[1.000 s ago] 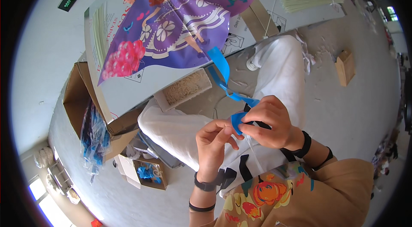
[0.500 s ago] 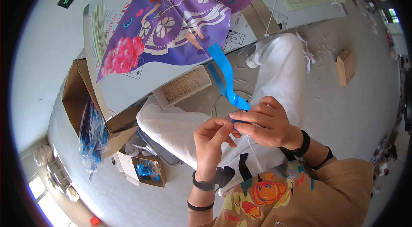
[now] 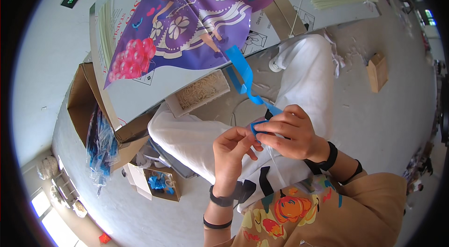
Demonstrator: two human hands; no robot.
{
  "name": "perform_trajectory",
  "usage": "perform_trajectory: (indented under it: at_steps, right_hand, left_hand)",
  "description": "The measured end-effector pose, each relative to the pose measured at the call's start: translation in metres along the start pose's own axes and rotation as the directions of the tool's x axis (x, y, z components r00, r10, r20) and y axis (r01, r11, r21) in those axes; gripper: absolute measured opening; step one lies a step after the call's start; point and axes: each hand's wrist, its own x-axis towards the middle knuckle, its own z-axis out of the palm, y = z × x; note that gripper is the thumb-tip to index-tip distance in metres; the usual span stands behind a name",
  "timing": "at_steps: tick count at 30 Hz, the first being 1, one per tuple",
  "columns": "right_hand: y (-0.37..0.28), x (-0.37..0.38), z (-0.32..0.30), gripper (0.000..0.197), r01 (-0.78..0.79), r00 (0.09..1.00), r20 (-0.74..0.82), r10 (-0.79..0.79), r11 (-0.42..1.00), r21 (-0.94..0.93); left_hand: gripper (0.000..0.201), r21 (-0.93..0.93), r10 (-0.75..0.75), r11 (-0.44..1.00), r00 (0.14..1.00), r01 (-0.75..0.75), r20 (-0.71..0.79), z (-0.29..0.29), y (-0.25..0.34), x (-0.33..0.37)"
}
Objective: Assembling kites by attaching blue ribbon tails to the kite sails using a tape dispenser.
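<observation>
A purple kite [image 3: 196, 27] printed with a figure in a long dress lies on the white board. From its lower edge a blue ribbon [image 3: 242, 67] hangs in a twisting curve down to my hands, above my lap. My left hand [image 3: 232, 146] pinches the ribbon's end between thumb and forefinger. Close against it, my right hand [image 3: 292, 132] holds the same end, where a small blue fold [image 3: 254, 128] shows between the fingertips. A thin white strand [image 3: 276, 163] hangs below the fingers. How the end is folded is mostly hidden.
An open box of small pale pieces [image 3: 199, 93] sits by my knee under the board [image 3: 140, 97]. Bundles of thin rods [image 3: 334, 0] lie on the board. Cartons stand at the left, one with wrapped blue items [image 3: 100, 142]. A brown box [image 3: 377, 73] stands on the floor.
The ribbon's lower part has shifted and twisted, and a dark piece now shows near my right fingers. More of the blue fold is visible. Both hands stay nearly in place.
</observation>
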Motion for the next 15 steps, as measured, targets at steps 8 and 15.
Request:
perform_trajectory:
  at_steps: [8,15]
  right_hand:
    - [-0.003,-0.002,0.005,0.026,-0.182,0.982,0.008,0.187,0.945,0.273]
    - [-0.003,-0.001,0.014,0.032,-0.693,0.584,0.403,0.704,0.175,0.699]
  left_hand:
    - [0.008,-0.074,0.114,0.990,0.991,-0.119,-0.063,0.006,-0.009,0.002]
    - [0.002,0.291,0.359,0.907,0.920,-0.304,-0.158,0.017,-0.018,0.005]
